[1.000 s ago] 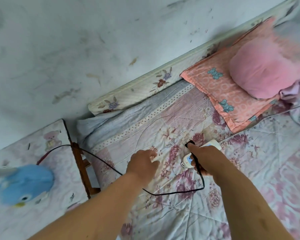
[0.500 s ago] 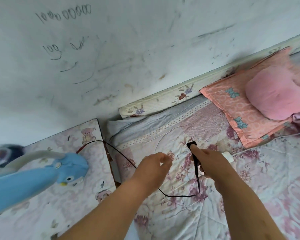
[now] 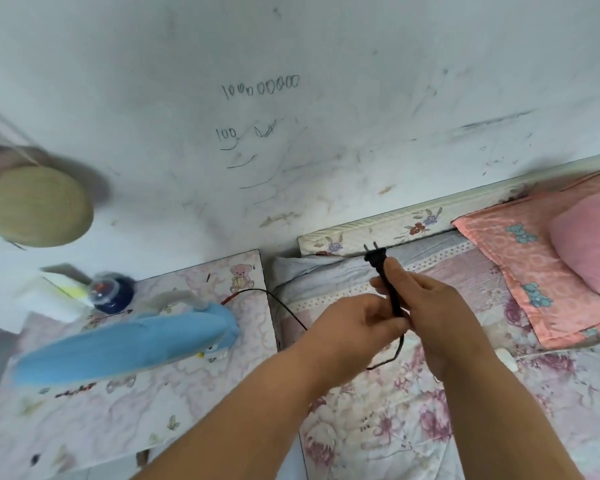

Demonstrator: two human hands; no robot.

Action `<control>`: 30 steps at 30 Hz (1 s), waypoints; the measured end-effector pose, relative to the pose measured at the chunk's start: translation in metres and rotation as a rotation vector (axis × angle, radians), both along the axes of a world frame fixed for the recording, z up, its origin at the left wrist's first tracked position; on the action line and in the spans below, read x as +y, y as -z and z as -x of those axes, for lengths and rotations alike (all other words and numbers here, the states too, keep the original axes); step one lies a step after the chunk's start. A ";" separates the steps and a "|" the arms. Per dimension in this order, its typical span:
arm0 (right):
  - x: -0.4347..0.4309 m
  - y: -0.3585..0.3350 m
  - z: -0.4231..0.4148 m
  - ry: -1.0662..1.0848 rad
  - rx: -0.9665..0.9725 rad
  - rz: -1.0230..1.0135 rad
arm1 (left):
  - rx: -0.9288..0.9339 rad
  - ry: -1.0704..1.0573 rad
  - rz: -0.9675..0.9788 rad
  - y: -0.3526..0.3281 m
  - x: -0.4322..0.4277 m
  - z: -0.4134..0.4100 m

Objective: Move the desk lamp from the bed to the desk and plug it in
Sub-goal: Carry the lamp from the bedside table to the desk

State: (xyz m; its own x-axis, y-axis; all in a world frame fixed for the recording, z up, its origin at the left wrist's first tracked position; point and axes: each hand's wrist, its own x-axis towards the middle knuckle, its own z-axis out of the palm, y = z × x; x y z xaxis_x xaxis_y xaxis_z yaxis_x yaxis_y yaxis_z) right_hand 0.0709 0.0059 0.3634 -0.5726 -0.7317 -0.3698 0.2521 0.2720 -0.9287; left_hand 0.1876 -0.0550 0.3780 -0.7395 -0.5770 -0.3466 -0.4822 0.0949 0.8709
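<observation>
The blue desk lamp point(image 3: 125, 344) lies on the desk point(image 3: 194, 403) at the left, blurred. Its black cord point(image 3: 284, 306) runs from the lamp across the gap to the bed. My right hand point(image 3: 426, 306) grips the black plug point(image 3: 378, 261), whose two prongs point up toward the wall. Just left of it, my left hand point(image 3: 357, 327) pinches the cord below the plug. Both hands hover over the flowered bedspread point(image 3: 395, 427). No socket is visible.
A dark blue round object point(image 3: 110, 291) and a white box point(image 3: 49, 296) sit at the desk's far side. A straw hat point(image 3: 35, 206) hangs on the scribbled wall. Pink pillows point(image 3: 568, 251) lie at the right. A white item point(image 3: 506, 358) rests on the bed.
My right hand has lifted the plug off the bed, prongs up. My left hand has closed on the cord. The view has swung left and up, showing more of the desk and wall.
</observation>
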 end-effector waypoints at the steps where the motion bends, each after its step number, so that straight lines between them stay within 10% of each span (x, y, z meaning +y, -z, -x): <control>1: -0.003 -0.005 -0.004 -0.003 0.000 0.012 | 0.010 -0.009 0.008 -0.005 -0.003 -0.003; 30: -0.088 -0.041 -0.165 -0.407 0.528 -0.214 | 0.471 -0.667 0.196 -0.131 -0.109 -0.247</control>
